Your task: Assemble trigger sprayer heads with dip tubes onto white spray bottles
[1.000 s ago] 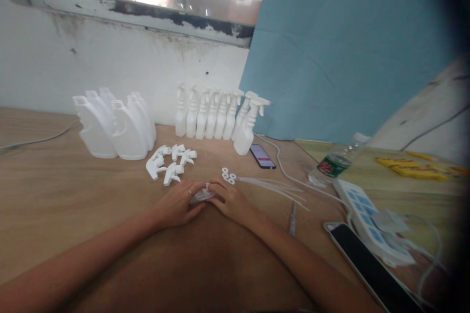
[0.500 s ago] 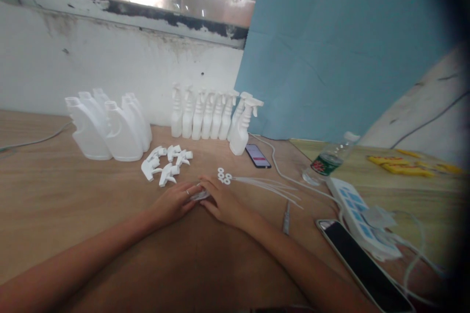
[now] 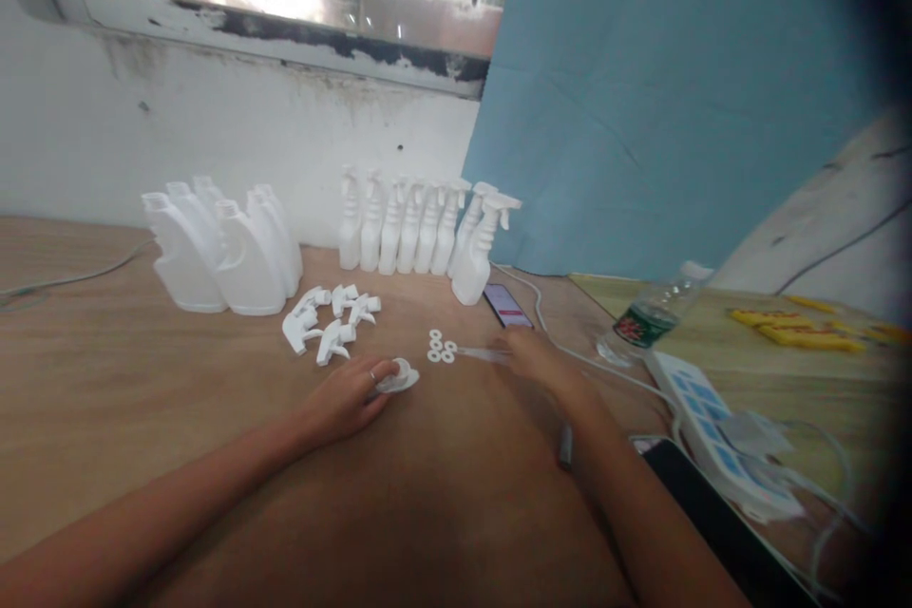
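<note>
White plastic (image 3: 403, 378) gripped by left fingers (image 3: 383, 370), right fingers (image 3: 516, 342) at slender tubes (image 3: 479, 354), hold unclear

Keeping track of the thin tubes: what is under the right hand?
Thin translucent tubes run from beside the white rings to beneath the right hand. The hand covers their continuation; whether it grips any cannot be seen.

My table (image 3: 106, 361) looks like smooth wood; at eleven o'clock I see cloudy plastic jugs (image 3: 246, 271), at twelve smooth plastic spray bottles (image 3: 428, 233) and translucent plastic tubes (image 3: 479, 354), at one a matt cloth curtain (image 3: 627, 104).
</note>
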### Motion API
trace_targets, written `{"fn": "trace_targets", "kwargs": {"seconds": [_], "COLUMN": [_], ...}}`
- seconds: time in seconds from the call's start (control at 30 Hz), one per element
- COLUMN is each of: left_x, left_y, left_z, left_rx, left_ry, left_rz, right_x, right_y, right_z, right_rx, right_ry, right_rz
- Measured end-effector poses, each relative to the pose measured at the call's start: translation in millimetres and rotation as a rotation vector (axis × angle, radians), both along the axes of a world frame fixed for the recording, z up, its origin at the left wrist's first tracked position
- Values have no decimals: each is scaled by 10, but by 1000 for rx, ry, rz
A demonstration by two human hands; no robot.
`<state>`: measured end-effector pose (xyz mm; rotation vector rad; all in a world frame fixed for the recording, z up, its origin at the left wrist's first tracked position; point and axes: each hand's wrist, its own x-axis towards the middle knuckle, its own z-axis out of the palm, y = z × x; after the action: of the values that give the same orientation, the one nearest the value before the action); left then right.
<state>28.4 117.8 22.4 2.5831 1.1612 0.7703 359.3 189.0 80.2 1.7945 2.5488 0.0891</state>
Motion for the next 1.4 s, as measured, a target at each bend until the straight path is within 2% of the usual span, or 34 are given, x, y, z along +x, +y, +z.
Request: {"fn": "trace_targets", "kwargs": {"seconds": [0.17,0.27,0.33,0.43,0.53,0.6,0.63,0.67,0.73,0.83,0.9,1.07,1.13,1.2,1.3,1.4], "left_x": [2,-6,-9,-4,4,8,8,7,4,0,1,5,2,-3,-4,4], "left_y": [0,1,2,-1,-6,-11,-13,-16,-19,-22,-21,-13,-14,-20,-32,-40], "left_z": [11,8,3,0,11,25,31,36,40,34,26,20,25,29,34,49], "left_rx": [12,13,15,25,43,48,48,46,38,31,30,24,17,3,-31,-43], "left_ry": [40,44,46,49,41,39,37,37,32,30,31,39,33,16,-14,-21], "left_rz": [21,17,10,4,-9,-21,-22,-22,-23,-29,-25,-18,-24,-14,26,25], "right_x": [192,203,203,186,100,-24,-105,-197,-392,-644,-747,-797,-777,-761,-784,-890], "right_y": [93,148,165,147,59,-41,-100,-161,-281,-416,-467,-477,-445,-400,-336,-324], "right_z": [-111,-142,-111,25,209,296,316,320,281,166,100,14,-38,-118,-234,-259], "right_rx": [1,24,64,177,445,620,643,596,367,84,12,-38,-137,-309,-498,-393], "right_ry": [-59,-64,-45,2,267,608,790,953,1200,1271,1209,1030,935,899,1035,1281], "right_rz": [-148,-161,-135,-89,66,177,205,217,236,303,345,431,477,472,380,314]}}
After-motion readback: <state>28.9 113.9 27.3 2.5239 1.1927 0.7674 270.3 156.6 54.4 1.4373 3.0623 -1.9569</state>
